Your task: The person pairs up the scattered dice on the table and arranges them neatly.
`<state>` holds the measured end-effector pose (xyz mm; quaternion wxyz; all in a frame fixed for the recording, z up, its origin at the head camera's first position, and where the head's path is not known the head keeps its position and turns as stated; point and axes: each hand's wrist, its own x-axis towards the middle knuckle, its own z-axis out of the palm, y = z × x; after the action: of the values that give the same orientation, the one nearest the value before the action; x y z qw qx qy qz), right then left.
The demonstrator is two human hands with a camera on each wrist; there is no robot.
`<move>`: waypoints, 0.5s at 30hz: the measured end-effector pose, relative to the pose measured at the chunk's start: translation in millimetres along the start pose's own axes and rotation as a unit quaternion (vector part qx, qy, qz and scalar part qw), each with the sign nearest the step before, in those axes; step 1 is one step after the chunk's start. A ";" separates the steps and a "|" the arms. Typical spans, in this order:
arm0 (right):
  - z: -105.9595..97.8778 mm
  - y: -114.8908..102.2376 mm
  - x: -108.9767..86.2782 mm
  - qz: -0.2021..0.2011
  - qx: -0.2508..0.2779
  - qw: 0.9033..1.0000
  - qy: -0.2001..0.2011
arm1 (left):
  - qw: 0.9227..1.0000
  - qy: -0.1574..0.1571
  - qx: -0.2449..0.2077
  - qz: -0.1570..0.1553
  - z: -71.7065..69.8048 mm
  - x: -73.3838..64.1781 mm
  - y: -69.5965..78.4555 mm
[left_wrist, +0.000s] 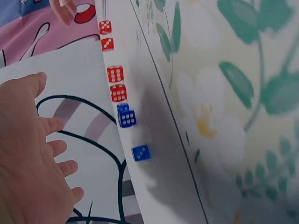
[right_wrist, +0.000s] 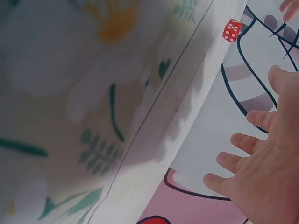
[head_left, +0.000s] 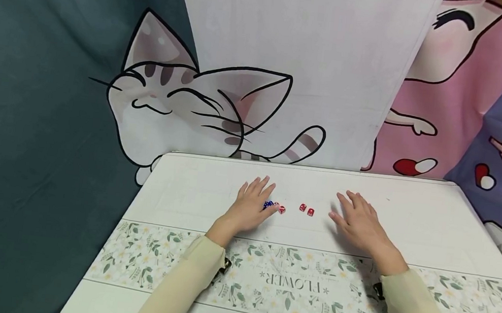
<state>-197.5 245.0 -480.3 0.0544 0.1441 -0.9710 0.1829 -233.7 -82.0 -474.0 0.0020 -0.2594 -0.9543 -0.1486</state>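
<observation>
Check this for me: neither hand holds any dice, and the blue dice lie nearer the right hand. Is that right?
Not quite: the head view shows the blue dice lying nearer the left hand, not the right hand. Neither hand holds any dice, as you say.

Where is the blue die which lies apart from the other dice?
In the left wrist view, that blue die lies on the tabletop, right of the left hand and below the other two blue dice.
</observation>
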 end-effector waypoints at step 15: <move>9.5 -8.6 12.3 0.002 0.021 0.999 -0.028 | 0.999 -0.020 0.019 0.017 9.9 18.7 20.8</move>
<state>-207.1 230.6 -484.3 0.0243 0.1479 -0.9685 0.1990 -238.8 -52.8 -476.1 -0.0092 -0.2784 -0.9523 -0.1249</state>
